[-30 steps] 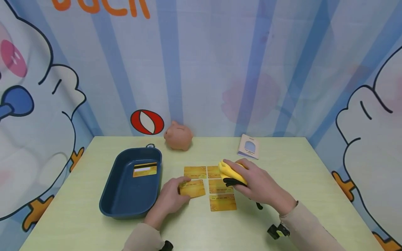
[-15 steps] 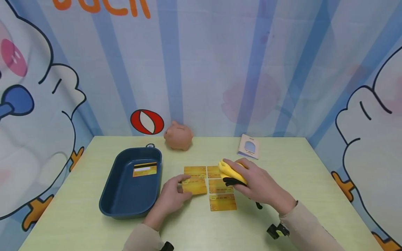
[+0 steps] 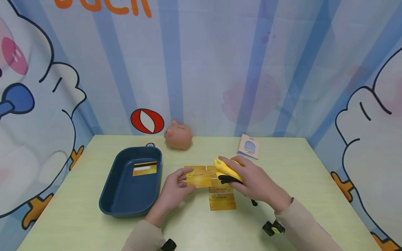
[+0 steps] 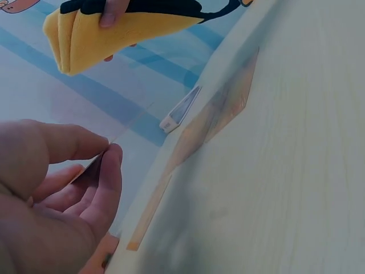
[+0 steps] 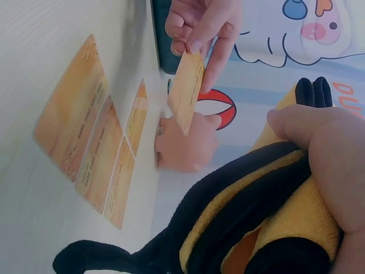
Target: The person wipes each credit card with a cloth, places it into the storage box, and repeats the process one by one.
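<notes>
Between thumb and fingers, my left hand (image 3: 174, 191) pinches a gold bank card (image 3: 200, 179). That card is raised off the table, as the right wrist view shows, where the card (image 5: 187, 91) hangs at a tilt. My right hand (image 3: 257, 181) grips a folded yellow cloth (image 3: 226, 168) with black trim, held above the table; a black loop (image 5: 91, 254) trails from it. Several more gold cards (image 3: 222, 202) lie face up in two columns below the hands, partly covered by the held card and the cloth.
A dark blue tray (image 3: 106, 208) stands on the left, with one gold card (image 3: 144, 169) lying stripe-up inside. At the back are a pink piggy bank (image 3: 178, 136) and a small pink booklet (image 3: 249, 145). Behind the table (image 3: 282, 150) hangs a printed curtain (image 3: 201, 69).
My left hand has lifted the gold card off the table, moving it up and slightly right. My right hand has shifted a little left with the cloth.
</notes>
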The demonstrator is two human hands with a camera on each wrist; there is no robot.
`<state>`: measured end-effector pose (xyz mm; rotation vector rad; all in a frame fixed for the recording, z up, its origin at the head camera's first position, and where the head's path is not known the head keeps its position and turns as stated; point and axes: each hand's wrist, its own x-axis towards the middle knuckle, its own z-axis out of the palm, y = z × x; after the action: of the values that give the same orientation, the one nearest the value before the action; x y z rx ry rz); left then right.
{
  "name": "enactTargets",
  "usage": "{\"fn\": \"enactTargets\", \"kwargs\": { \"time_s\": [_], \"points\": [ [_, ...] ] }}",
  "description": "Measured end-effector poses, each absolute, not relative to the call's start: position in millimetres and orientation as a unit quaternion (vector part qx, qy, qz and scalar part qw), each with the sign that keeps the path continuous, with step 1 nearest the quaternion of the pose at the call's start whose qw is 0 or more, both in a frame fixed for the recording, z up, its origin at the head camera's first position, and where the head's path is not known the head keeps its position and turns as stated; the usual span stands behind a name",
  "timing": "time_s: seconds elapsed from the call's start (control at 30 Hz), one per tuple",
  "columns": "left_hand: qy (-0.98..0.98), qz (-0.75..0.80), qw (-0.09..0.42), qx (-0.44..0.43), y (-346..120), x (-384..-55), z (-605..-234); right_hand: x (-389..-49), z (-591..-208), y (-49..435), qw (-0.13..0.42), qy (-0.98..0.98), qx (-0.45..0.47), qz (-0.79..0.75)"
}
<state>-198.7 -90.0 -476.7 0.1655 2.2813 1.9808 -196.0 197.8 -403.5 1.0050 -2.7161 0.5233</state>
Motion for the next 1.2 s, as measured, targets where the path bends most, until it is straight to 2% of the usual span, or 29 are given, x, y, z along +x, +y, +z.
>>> {"fn": "enactTargets", "kwargs": {
  "time_s": [0.33,0.8,1.0,1.2],
  "points": [
    [0.737,0.661,0.092,0.103,-78,-202,-468,-199,-399,184,0.105,-0.909,0.367,0.168],
    [0.715,0.676,0.115,0.140,-66,-197,-455,-205,-407,173,0.080,-0.900,0.409,0.128],
    [0.710,0.677,0.112,0.155,-63,-195,-451,-204,-409,170,0.092,-0.896,0.420,0.111],
    [0.700,0.686,0.104,0.171,-62,-196,-451,-204,-417,162,0.129,-0.893,0.421,0.097]
  ]
}}
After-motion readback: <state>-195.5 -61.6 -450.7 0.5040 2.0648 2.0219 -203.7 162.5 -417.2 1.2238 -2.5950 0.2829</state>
